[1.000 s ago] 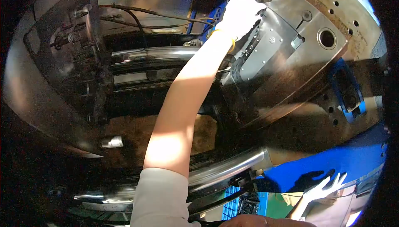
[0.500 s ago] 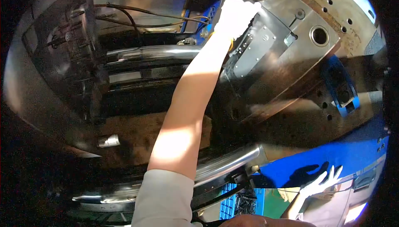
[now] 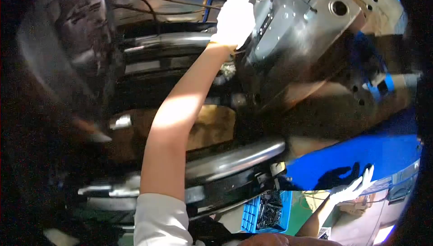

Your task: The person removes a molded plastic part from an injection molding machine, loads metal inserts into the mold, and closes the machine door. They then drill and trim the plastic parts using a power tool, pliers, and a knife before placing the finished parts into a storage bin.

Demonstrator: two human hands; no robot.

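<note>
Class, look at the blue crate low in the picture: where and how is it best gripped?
Probably by the rim of the blue crate, coming from the picture's right: that edge borders green floor, while machine parts crowd its upper end. Dark pieces occupy the open top, so the rim looks easiest to grip.

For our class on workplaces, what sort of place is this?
Probably a factory, at a large machine, judging by the drilled metal block, thick polished bars and blue crate of dark parts.
</note>
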